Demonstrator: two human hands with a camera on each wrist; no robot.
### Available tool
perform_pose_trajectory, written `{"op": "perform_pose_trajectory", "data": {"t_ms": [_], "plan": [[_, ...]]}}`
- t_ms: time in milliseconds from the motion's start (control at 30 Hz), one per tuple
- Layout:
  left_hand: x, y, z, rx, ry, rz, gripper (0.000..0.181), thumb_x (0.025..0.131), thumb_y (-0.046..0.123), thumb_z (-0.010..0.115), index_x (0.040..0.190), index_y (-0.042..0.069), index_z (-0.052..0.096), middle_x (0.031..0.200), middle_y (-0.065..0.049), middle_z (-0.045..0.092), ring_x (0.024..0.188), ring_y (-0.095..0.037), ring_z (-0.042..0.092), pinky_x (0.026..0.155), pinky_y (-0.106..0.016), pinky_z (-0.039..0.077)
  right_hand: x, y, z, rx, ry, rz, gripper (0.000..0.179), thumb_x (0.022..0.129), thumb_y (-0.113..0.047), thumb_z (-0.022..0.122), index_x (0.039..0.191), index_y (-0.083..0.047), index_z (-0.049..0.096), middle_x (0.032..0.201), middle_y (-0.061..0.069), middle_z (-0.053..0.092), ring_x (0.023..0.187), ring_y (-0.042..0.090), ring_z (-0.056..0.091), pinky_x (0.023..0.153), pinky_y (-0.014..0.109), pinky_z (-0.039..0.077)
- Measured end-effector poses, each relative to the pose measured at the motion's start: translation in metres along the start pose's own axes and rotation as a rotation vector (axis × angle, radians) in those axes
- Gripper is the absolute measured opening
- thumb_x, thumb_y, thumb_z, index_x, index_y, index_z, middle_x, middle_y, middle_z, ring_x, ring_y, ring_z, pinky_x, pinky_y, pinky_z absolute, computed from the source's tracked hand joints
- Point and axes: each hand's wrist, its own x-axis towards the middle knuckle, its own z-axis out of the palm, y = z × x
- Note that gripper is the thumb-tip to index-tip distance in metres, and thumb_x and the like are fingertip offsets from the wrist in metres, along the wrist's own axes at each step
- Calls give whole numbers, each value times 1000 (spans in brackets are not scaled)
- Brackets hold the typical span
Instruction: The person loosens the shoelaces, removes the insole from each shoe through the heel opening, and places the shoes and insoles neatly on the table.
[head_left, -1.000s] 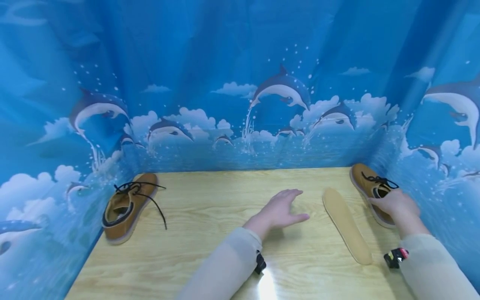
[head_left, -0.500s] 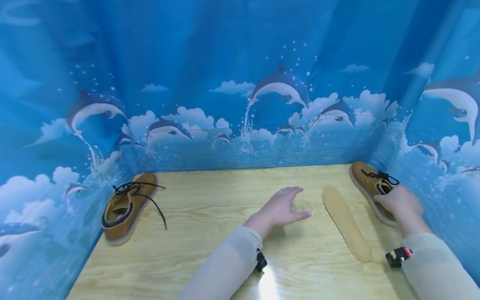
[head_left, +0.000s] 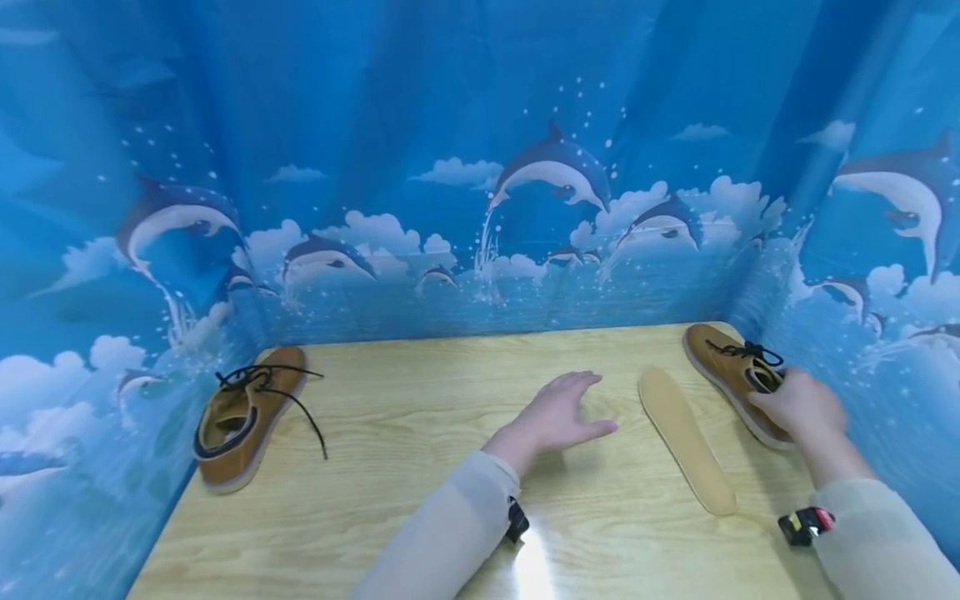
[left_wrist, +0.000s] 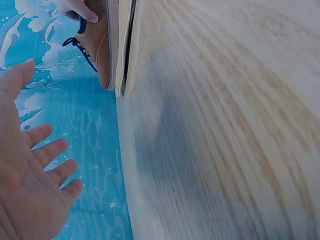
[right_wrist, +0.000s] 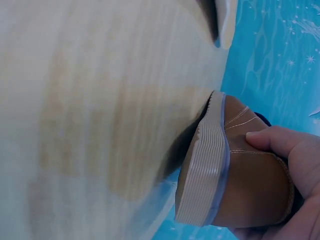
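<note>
Brown shoe (head_left: 729, 385), black laces, pale sole — toe pointing up-left, right side of head view. Beige insole (head_left: 686, 442), rounded ends — flat, just left of shoe, slanted the same way.

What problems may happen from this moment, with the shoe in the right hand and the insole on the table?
The right hand grips the shoe near its heel, so the shoe might swing or tip forward if it is lifted. The insole lies between the shoe and the open left hand, so either hand could knock it aside.
</note>
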Motion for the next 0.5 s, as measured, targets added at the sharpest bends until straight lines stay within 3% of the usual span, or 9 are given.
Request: {"op": "perform_pose_trajectory", "data": {"t_ms": [300,367,500], "plan": [[-2,-5,-1,-4,3,6,84,92,66,56,158,22,29,163,3,29,151,-20,22,123,-40,18,-5,2,11,0,75,-75,108,86,-60,68,141,24,27,129,50,36,111,67,40,82,72,45],[-2,-5,-1,-3,-1,6,84,92,67,56,158,22,29,163,3,28,151,-20,22,123,-41,18,-8,-1,13,-16,135,-103,102,89,-60,66,139,23,33,128,49,38,109,66,41,80,73,45],[-3,-6,-1,8,-1,6,85,92,69,54,158,22,29,163,3,28,151,-20,22,123,-40,17,-14,-10,18,-31,286,-179,69,92,-44,68,124,15,55,112,43,53,95,61,51,62,66,48]]}}
